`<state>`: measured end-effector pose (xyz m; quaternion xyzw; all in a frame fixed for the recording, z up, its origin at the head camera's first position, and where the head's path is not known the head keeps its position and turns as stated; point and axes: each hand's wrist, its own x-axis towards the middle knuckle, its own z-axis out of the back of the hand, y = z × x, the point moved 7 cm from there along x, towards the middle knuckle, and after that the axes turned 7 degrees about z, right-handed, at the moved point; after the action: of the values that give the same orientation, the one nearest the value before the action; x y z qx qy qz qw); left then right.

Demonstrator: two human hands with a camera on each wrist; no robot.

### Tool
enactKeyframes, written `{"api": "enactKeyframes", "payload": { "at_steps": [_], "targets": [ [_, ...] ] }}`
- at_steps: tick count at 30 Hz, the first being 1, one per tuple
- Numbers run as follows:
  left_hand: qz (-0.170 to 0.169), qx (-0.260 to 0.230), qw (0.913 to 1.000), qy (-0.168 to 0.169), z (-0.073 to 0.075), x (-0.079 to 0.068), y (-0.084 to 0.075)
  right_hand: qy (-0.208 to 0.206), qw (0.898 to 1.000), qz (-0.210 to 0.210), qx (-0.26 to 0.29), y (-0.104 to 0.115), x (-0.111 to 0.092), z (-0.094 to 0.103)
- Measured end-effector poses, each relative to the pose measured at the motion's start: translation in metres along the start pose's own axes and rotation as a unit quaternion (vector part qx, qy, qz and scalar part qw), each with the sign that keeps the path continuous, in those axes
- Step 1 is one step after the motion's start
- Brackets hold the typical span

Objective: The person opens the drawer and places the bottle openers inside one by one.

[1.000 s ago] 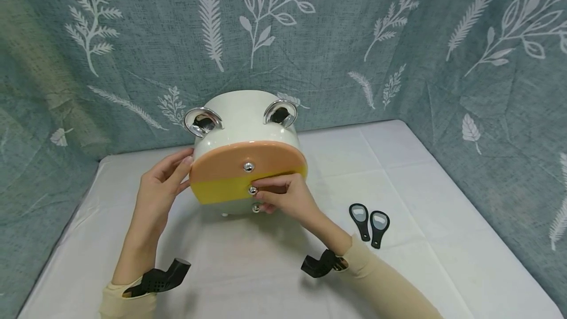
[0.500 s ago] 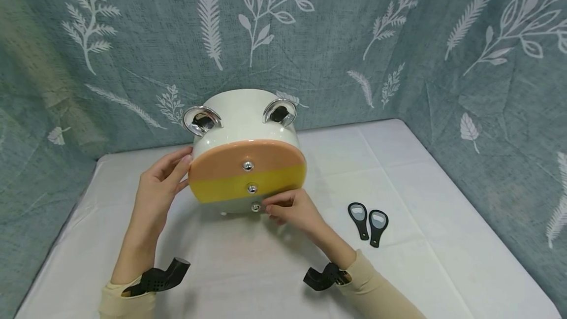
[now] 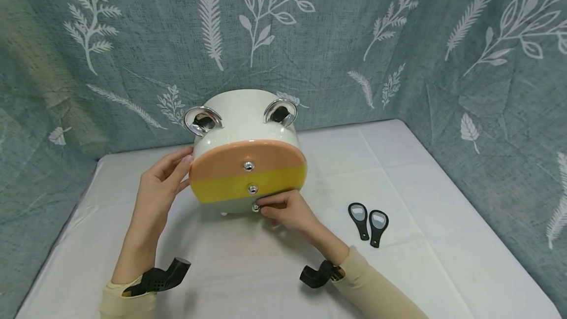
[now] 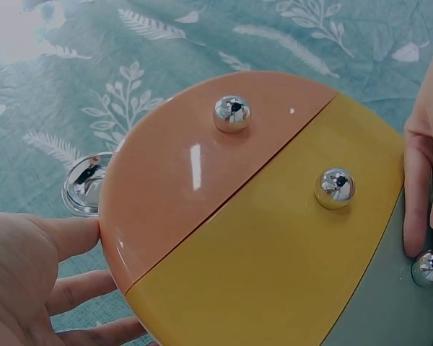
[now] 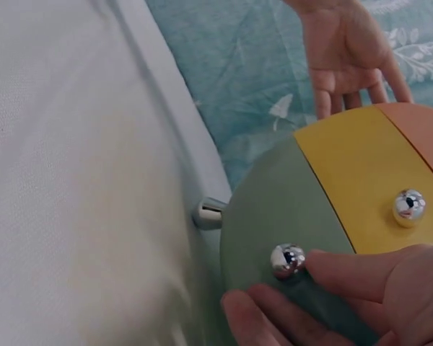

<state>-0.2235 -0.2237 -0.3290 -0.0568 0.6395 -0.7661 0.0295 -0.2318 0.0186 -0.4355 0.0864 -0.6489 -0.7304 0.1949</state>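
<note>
A glossy white rounded mini drawer cabinet point(image 3: 248, 112) stands near the back of the table, with two chrome eye-like rings on top. Its front carries an orange drawer point(image 3: 221, 161), a yellow drawer point(image 3: 221, 188) and a green drawer point(image 5: 267, 209), each with a round chrome knob. My left hand point(image 3: 161, 178) rests against the cabinet's left side, fingers extended and touching its edge. With finger and thumb my right hand point(image 3: 288, 210) pinches the green drawer's knob point(image 5: 287, 259) at the bottom. All three drawer fronts sit nearly flush.
Two small black teardrop-shaped tools point(image 3: 358, 220) with grey oval faces, resembling bottle openers, lie side by side to the right of the cabinet. A white cloth point(image 3: 398, 279) covers the table. Leaf-patterned green-blue fabric point(image 3: 328, 38) hangs behind and at both sides.
My right hand has left the yellow drawer's knob, dropped lower, and closed in leftward on the green drawer's knob. The left hand stays at the cabinet's side.
</note>
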Motion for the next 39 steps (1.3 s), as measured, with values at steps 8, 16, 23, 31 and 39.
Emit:
{"api": "enactKeyframes", "payload": {
  "at_steps": [8,16,23,31,39],
  "targets": [
    [0.004,0.01,0.9999,-0.003,0.0,0.0,0.001,-0.01,1.0,0.0,0.013,-0.003,0.004,-0.005],
    [0.003,0.018,0.9998,-0.004,0.001,0.0,0.0,-0.028,0.999,0.019,0.04,-0.003,0.006,-0.008],
    [0.001,0.016,0.9999,-0.005,0.001,0.0,0.0,-0.051,0.997,0.034,0.05,-0.006,0.005,-0.01],
    [0.004,0.009,0.9999,-0.003,0.001,0.0,0.001,-0.065,0.996,0.028,0.057,-0.008,0.003,-0.01],
    [0.006,0.024,0.9997,-0.007,0.001,0.001,-0.001,-0.069,0.996,0.008,0.058,-0.007,-0.003,-0.012]
  ]
}}
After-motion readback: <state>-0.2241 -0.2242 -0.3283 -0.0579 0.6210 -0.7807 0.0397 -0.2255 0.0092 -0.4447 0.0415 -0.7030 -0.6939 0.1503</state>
